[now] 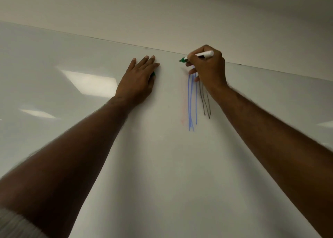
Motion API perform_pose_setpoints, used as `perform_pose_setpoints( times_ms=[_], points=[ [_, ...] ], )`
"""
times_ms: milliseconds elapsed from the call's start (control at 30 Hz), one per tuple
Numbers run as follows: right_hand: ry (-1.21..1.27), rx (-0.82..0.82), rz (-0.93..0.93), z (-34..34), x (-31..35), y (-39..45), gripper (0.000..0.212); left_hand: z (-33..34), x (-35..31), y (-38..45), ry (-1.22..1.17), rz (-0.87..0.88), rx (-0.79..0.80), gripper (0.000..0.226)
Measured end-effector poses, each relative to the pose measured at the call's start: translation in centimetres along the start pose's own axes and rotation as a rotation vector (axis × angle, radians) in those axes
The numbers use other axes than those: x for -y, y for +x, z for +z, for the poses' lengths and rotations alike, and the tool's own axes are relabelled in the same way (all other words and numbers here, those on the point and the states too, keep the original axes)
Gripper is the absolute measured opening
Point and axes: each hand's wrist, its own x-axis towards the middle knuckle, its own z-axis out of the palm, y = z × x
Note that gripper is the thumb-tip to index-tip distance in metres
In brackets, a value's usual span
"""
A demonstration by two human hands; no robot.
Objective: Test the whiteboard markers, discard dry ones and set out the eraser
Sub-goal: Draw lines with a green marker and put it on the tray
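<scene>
A glossy whiteboard (162,165) fills most of the head view. My right hand (209,70) grips a white marker (203,55) with a green tip, and the tip touches the board close to its top edge. Below that hand run several blue lines (191,104), two dark grey lines (206,102) and a faint red line (182,111). My left hand (138,79) lies flat against the board with fingers straight. A green cap (153,74) peeks out under its thumb side, pressed to the board.
The board's top edge (126,43) runs slanting across the view, with a plain wall (162,12) above it. Ceiling lights reflect in the board at the left (88,81). A grey sleeve (16,223) shows at the lower left.
</scene>
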Motion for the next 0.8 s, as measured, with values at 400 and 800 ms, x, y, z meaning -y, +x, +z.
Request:
perform_pose_setpoints(
  times_ms=[400,800],
  points=[
    [-0.015,0.132,-0.042,0.5,-1.4,-3.3,0.012,-0.2,-0.3,-0.4,-0.040,-0.029,-0.001,0.043],
    [-0.009,0.246,-0.115,-2.6,-3.5,-11.5,0.018,-1.2,-1.4,-3.4,-0.138,-0.130,-0.059,0.043]
  ],
)
